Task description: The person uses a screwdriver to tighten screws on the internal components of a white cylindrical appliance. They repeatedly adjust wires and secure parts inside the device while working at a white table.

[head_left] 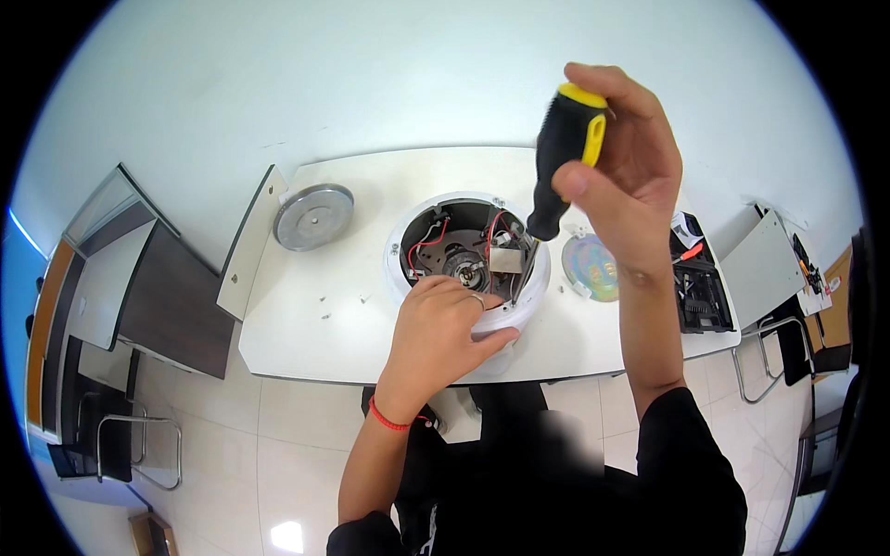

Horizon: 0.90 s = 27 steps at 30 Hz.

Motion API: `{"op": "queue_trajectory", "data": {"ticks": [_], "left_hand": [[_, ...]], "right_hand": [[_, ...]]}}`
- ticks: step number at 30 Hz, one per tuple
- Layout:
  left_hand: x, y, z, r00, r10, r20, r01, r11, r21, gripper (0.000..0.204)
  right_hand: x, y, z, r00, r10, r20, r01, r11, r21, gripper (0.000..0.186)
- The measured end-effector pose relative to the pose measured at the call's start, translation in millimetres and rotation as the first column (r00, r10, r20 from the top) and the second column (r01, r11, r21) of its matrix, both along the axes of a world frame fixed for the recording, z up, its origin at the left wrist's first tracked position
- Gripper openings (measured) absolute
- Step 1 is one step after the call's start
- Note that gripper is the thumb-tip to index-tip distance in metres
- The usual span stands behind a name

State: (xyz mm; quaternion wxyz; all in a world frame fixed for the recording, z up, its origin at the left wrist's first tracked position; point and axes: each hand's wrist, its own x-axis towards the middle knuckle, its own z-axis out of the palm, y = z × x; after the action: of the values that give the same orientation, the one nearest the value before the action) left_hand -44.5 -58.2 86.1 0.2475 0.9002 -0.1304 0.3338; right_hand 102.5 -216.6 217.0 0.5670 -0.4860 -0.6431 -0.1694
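Observation:
A round white appliance housing [536,301] sits on the table with its inside exposed: red and white wires, a small pale board and a dark round part in the centre. My left hand [443,324] grips its near rim, fingers reaching inside and the thumb outside; the fingertips are partly hidden. Raised above the housing's right side, my right hand [640,153] is closed round a black and yellow screwdriver [559,148]. Its shaft points down at the right inner edge of the housing; I cannot tell what the tip touches.
A round metal disc [315,218] lies at the table's left, with several small screws [324,316] in front of it. Right of the housing are a shiny round plate [591,268] and a black tool case [702,296]. The wall [371,83] rises behind the white table [287,343].

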Motion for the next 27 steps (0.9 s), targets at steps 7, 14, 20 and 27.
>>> {"op": "queue_trajectory", "data": {"ticks": [7, 14, 20, 27], "left_hand": [[0, -1, 0, 1.000, 0.007, 0.015, -0.007, 1.000, 0.004, 0.040], [1, -1, 1, 1.000, 0.008, 0.000, -0.008, 1.000, 0.012, 0.041], [1, 0, 1, 1.000, 0.024, 0.005, -0.024, 0.999, 0.026, 0.042], [2, -3, 1, 1.000, 0.016, -0.008, -0.016, 1.000, 0.008, 0.040]], "right_hand": [[5, -4, 5, 0.940, 0.286, -0.186, -0.272, 0.957, 0.099, 0.050], [18, -6, -6, 0.997, 0.038, -0.062, -0.034, 0.997, 0.068, 0.050], [1, 0, 4, 0.953, 0.201, -0.228, -0.191, 0.979, 0.065, 0.051], [6, 2, 5, 0.974, 0.223, -0.031, -0.221, 0.974, 0.055, 0.042]]}}
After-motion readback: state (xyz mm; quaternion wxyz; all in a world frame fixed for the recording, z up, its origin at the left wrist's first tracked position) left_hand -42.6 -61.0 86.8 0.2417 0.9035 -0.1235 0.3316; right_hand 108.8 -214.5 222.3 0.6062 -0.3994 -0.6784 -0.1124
